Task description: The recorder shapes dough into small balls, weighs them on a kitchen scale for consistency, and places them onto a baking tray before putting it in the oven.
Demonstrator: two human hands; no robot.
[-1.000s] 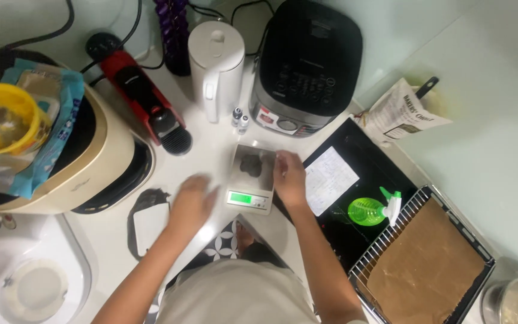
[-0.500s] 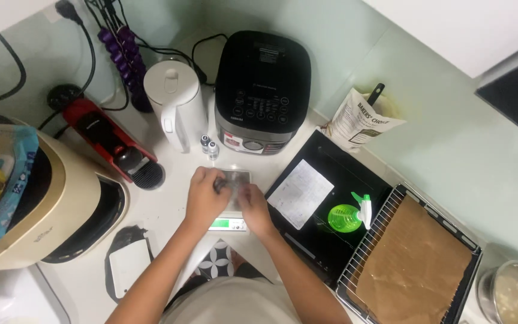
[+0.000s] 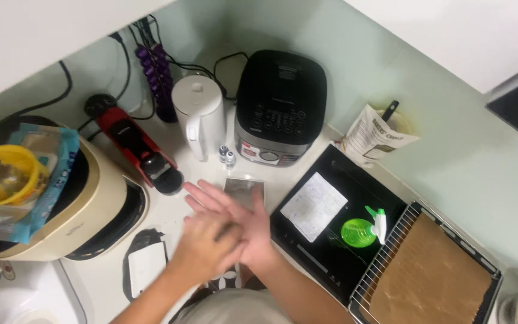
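Observation:
My two hands are pressed together over the white counter, blurred by motion. My right hand [image 3: 244, 225] lies flat with its fingers stretched to the left and nothing in it. My left hand [image 3: 199, 249] sits just beneath and to the left, touching the right palm; its fingers are hidden. Just behind the hands lies a small silver kitchen scale [image 3: 246, 188], partly covered by my right fingers. Two tiny bottles [image 3: 227, 156] stand behind the scale.
At the back stand a black rice cooker [image 3: 280, 102], a white kettle [image 3: 199, 114] and a red coffee machine [image 3: 136, 147]. A black hob [image 3: 343, 258] at the right carries a paper sheet [image 3: 314, 206] and a green spray bottle [image 3: 360, 231]. A wire rack with brown paper [image 3: 430, 276] lies beyond it. A yellow bowl [image 3: 13, 165] rests on a cream appliance [image 3: 94, 204] at the left.
My hands have come off the scale and drawn back toward me, now pressed one on the other. The view has shifted, so the counter items sit lower and further right.

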